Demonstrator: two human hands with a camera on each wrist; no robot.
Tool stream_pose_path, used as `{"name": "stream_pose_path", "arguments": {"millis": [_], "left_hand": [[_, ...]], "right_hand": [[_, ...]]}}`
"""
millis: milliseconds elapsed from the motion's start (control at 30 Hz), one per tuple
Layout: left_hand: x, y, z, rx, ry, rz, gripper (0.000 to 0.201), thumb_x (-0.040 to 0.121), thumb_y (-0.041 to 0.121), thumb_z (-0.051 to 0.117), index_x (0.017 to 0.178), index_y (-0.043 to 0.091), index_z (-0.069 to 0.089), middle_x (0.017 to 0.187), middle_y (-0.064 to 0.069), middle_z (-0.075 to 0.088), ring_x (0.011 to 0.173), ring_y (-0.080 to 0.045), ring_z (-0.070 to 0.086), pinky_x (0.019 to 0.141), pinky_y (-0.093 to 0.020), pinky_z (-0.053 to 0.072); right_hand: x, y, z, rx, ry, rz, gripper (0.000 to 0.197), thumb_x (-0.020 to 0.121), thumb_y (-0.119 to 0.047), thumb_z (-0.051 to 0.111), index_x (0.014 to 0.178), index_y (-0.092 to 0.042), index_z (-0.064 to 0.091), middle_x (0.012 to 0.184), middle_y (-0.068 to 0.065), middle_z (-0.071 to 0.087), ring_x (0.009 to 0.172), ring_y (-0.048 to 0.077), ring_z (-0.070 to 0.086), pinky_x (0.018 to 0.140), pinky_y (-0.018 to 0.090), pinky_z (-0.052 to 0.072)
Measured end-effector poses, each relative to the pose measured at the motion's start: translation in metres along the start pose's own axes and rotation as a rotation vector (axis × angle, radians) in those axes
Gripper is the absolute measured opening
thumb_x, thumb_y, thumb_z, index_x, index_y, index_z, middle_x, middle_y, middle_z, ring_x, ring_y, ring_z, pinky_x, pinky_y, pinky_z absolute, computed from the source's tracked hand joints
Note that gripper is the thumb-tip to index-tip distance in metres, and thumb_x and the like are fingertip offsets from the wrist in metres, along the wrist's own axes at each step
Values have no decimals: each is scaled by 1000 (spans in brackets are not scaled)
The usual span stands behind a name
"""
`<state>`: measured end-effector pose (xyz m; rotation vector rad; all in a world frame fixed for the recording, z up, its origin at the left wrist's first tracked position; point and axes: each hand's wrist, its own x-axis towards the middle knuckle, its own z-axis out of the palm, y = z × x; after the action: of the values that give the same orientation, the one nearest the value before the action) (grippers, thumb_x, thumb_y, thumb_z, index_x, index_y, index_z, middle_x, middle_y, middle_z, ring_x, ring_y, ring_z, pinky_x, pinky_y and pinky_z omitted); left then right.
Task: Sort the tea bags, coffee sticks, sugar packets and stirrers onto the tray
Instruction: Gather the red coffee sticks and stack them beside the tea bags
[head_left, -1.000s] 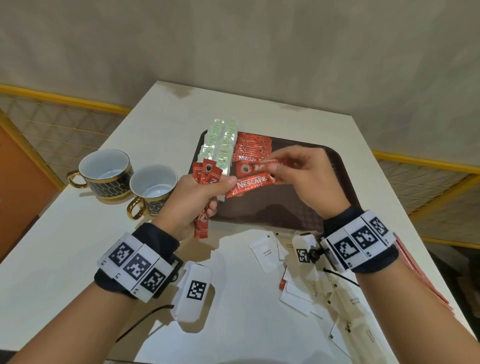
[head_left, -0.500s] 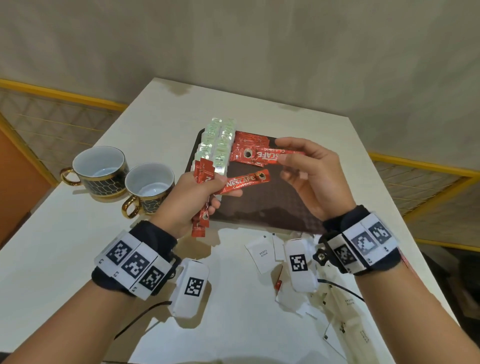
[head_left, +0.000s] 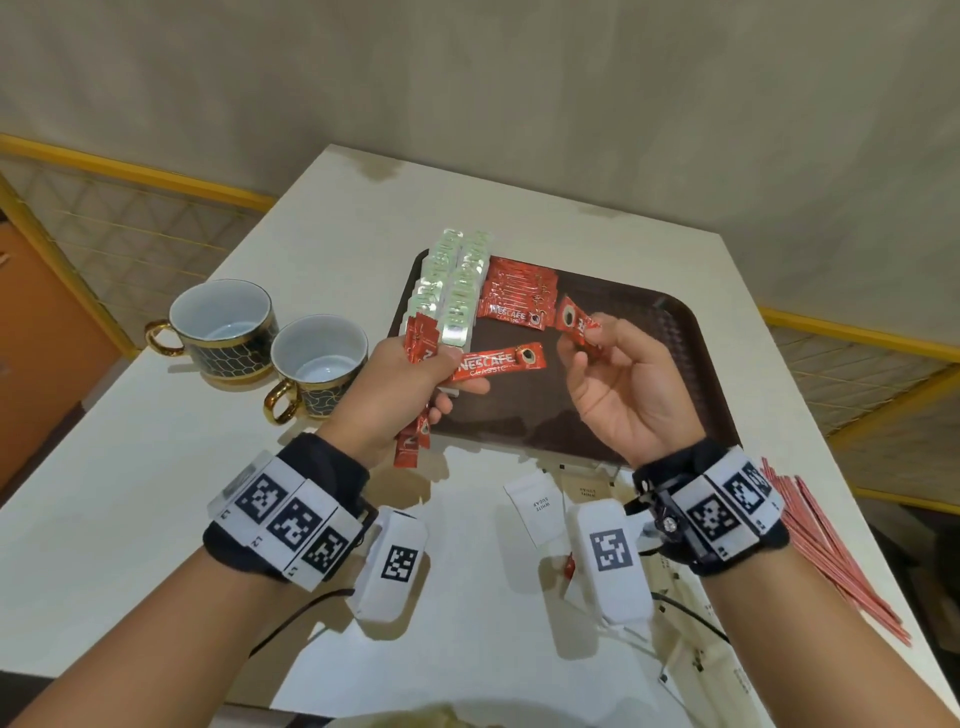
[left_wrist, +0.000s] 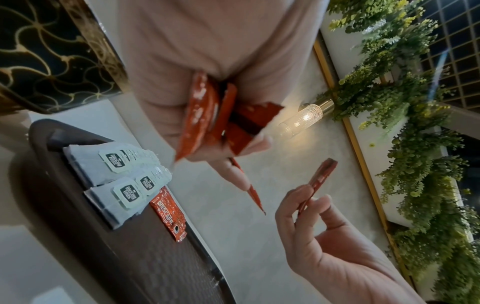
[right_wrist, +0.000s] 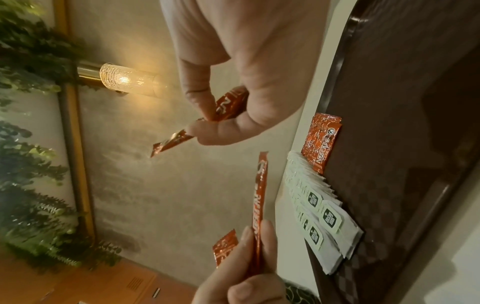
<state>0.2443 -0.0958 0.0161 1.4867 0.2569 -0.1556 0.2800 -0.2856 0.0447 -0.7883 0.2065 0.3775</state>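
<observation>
In the head view, the left hand (head_left: 400, 395) is closed around a bunch of red coffee sticks (head_left: 418, 349), and one more stick (head_left: 498, 362) sticks out sideways between its thumb and fingers, over the tray (head_left: 691, 364). The right hand (head_left: 618, 384) is raised over the tray with the palm turned up and pinches a single coffee stick (head_left: 574, 325) between thumb and fingertips. On the far left part of the brown tray lie two rows of tea bags (head_left: 452, 291), and just beside them, to the right, a pile of coffee sticks (head_left: 517, 299). Two cups (head_left: 270, 343) with gold handles stand on the white table (head_left: 156, 493), left of the tray. Near the front edge of the tray, white sugar packets (head_left: 537, 506) lie on the table, and red stirrers (head_left: 826, 540) lie at the right edge of the table.

In the left wrist view, the left hand (left_wrist: 207, 86) grips the red sticks (left_wrist: 205, 115) in its fist. The right hand (left_wrist: 330, 236) pinches its stick (left_wrist: 319, 179) with thumb and fingers. The tea bags (left_wrist: 116, 164) lie on the tray (left_wrist: 161, 267), with one coffee stick (left_wrist: 170, 214) touching them.

In the right wrist view, the right hand (right_wrist: 241, 67) holds its stick (right_wrist: 221, 115) between thumb and forefinger. The left hand (right_wrist: 244, 275) pinches the long stick (right_wrist: 259, 201), which points up. The tea bags (right_wrist: 322, 220) and the pile of sticks (right_wrist: 320, 142) lie on the tray (right_wrist: 402, 123).
</observation>
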Motion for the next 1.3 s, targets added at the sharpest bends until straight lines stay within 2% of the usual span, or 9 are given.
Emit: {"name": "stream_pose_path", "arguments": {"millis": [233,333,600,733,833,900,1000,1167,1300], "left_hand": [[5,-4,3,113,15,-30,10,100,19,51,103,15,59,66,2,54,50,-4,49,49,-17,42],[7,-5,2,123,22,-32,11,100,16,52,103,11,60,64,1,54,47,-3,49,47,-16,42],[10,-8,-2,124,57,-44,33,98,16,55,131,10,53,90,-8,70,52,-5,56,49,-17,44],[9,-7,-3,118,34,-34,26,97,15,57,123,12,58,98,-13,73,49,-3,54,49,-17,44],[4,-3,0,66,-18,-25,14,97,15,57,111,13,61,72,-4,63,46,-3,51,46,-16,43],[2,-1,0,12,-47,-17,8,98,14,54,104,12,60,58,3,56,44,-4,49,45,-17,41],[3,-1,-1,-57,-49,-9,14,99,14,52,109,8,60,52,2,53,44,-6,48,45,-18,40],[3,2,-2,-142,-72,-18,33,97,39,52,113,12,61,60,-2,54,47,-7,48,47,-18,42],[1,1,-4,33,-34,84,40,90,43,61,115,12,63,71,-7,58,48,-7,48,48,-18,42]], "right_hand": [[12,-3,-12,-14,-17,129,18,72,6,48,65,-3,62,81,12,65,63,13,58,50,14,48],[12,-2,-14,-45,-19,141,16,74,6,51,79,-1,64,85,13,66,64,12,59,49,14,47],[20,1,-27,-55,-1,38,9,93,-8,53,95,-10,61,77,3,62,68,10,56,58,20,50],[11,2,-19,-787,-158,-248,16,96,-13,55,106,-18,67,82,-5,66,77,11,59,71,23,51],[11,9,-8,-1176,-301,-468,9,90,-15,66,96,-16,73,89,3,72,85,25,66,81,39,56],[13,10,-5,-1297,-297,-528,4,85,-17,72,86,-13,71,85,1,69,82,24,64,79,43,54],[17,4,-2,-1421,-286,-571,11,80,-18,77,77,-17,66,87,-3,61,81,10,58,76,25,47],[14,4,2,-1348,-313,-377,18,79,-12,78,80,-4,62,70,4,65,56,12,59,54,22,46],[14,4,4,-1319,-296,-377,21,78,-8,78,83,-5,58,70,10,64,56,18,66,53,25,51]]}}
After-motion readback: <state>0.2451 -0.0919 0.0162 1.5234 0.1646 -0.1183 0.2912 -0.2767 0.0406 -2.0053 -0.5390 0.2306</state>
